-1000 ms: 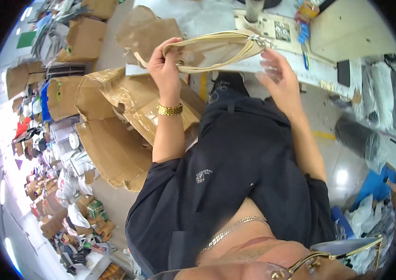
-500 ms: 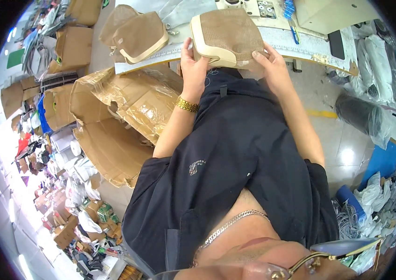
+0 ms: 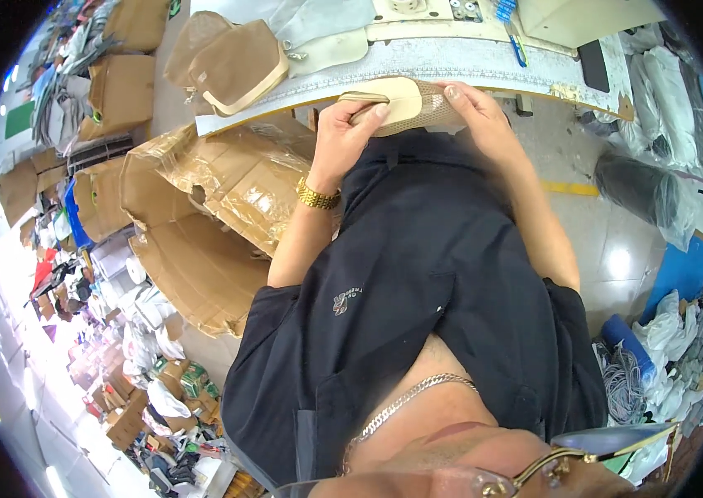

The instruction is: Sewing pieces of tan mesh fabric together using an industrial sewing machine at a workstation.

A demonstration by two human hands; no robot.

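Beige mesh piece [image 3: 405, 104] was held at the worktop [image 3: 484, 60] front edge, over the lap. Left hand [image 3: 350, 133] was closed on its left end, thumb on top; right hand [image 3: 471, 112] gripped the right end. Tan pouches [image 3: 239, 62] lay well apart, leftward. Open cardboard box [image 3: 202, 216] crowded the left side. Piece's underside was hidden.

Matt beige mesh cloth piece [image 3: 405, 104] in the grip, glossy gold metal watch [image 3: 318, 197] below, crinkled brown cardboard box [image 3: 202, 216] beside
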